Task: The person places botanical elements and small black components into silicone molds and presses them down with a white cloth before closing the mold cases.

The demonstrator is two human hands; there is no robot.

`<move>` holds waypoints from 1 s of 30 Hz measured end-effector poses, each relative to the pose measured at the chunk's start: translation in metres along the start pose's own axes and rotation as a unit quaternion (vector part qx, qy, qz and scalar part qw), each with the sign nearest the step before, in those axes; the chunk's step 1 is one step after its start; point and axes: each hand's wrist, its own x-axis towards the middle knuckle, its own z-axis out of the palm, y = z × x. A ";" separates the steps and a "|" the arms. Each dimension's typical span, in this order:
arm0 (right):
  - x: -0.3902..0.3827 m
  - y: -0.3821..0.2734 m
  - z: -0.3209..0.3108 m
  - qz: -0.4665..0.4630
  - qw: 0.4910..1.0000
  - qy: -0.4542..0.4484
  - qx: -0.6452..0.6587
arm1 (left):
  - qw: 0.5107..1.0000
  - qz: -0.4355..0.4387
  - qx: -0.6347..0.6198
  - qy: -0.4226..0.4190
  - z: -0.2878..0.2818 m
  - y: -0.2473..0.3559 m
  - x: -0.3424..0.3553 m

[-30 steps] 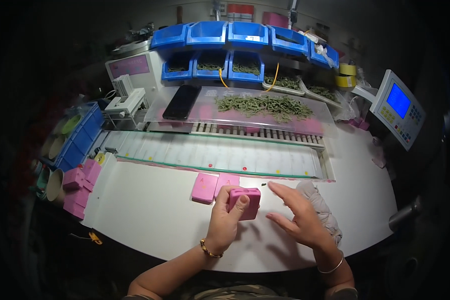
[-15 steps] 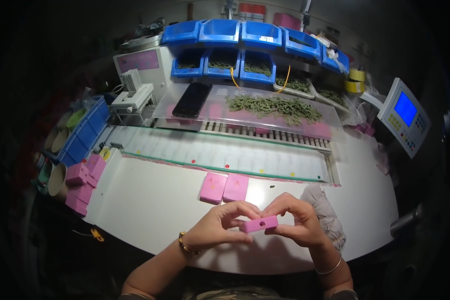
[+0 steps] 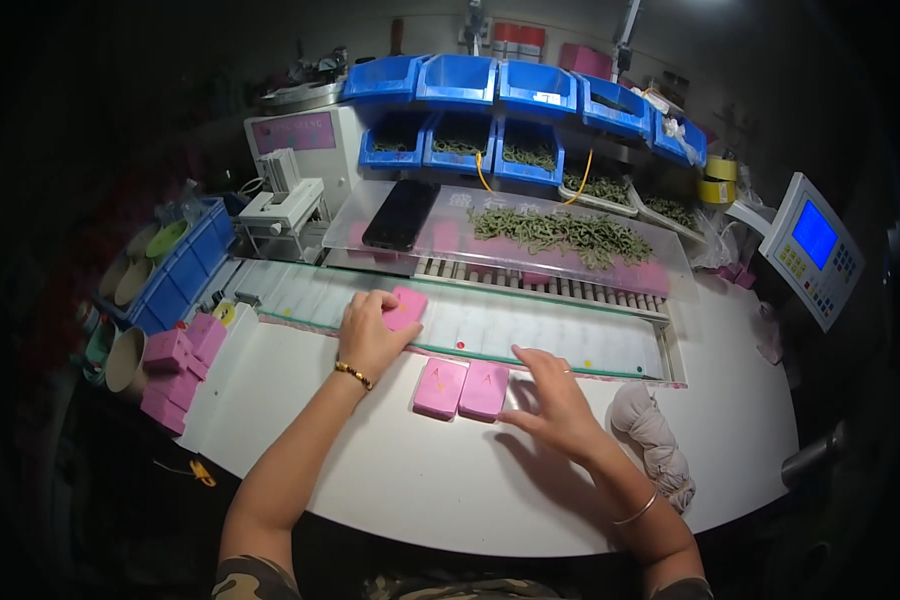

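On conveyor (image 3: 530,325) now: left hand (image 3: 370,335) placing pink box (image 3: 407,307)

The white table (image 3: 370,480) holds two pink boxes (image 3: 462,389) side by side (touching), a gray rag (image 3: 655,440) near the right edge, and a long clear strip (image 3: 490,325) behind them.

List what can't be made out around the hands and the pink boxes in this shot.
- Head view: most of the pink box on the conveyor is covered by the left hand.
- The marks on the two flat pink boxes are too small to tell.
- What the upper blue bins hold is hidden by their front walls.
- The right hand hides the table beneath it.
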 end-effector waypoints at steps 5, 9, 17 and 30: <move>0.012 -0.015 0.016 0.019 0.997 -0.069 -0.009 | 0.998 -0.042 0.033 0.021 0.012 -0.022 0.024; 0.014 -0.015 0.009 0.026 0.995 -0.095 0.004 | 0.989 -0.022 0.126 0.076 0.013 -0.021 0.026; -0.001 -0.019 -0.043 0.020 0.996 0.047 0.070 | 0.626 -0.184 -0.652 -0.387 0.010 0.080 -0.030; -0.014 -0.015 -0.044 0.107 0.957 0.031 0.269 | 0.761 0.029 -0.543 -0.353 0.011 0.135 -0.053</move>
